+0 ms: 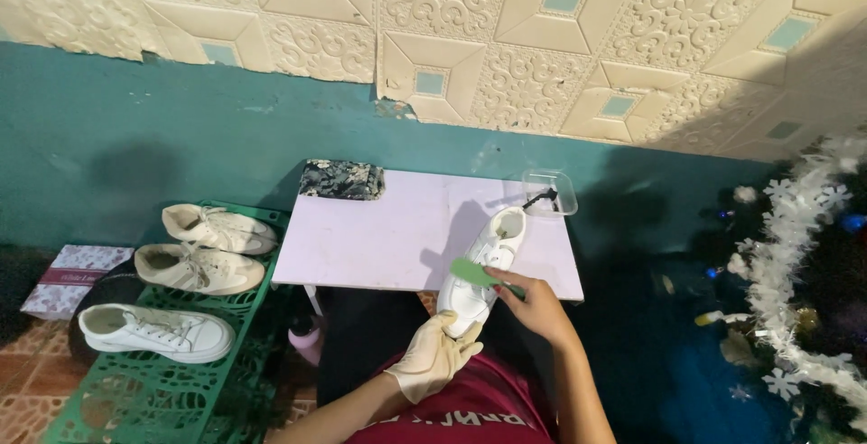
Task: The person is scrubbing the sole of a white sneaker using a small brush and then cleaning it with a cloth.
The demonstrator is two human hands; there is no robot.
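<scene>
My left hand (435,355), in a cream rubber glove, grips the near end of a white sneaker (483,268). The shoe lies lengthwise, its far end resting on the white table top (379,236). My bare right hand (533,302) holds a green brush (477,273) flat against the side of the sneaker. A clear plastic tub (551,193) with a dark brush in it stands just beyond the shoe, at the table's far right corner.
A folded dark patterned cloth (341,179) lies at the table's far left corner. Left of the table, a green plastic crate (181,381) carries three pale sneakers (155,331). A patterned box (68,280) sits on the floor at far left. Tinsel decoration (804,254) fills the right side.
</scene>
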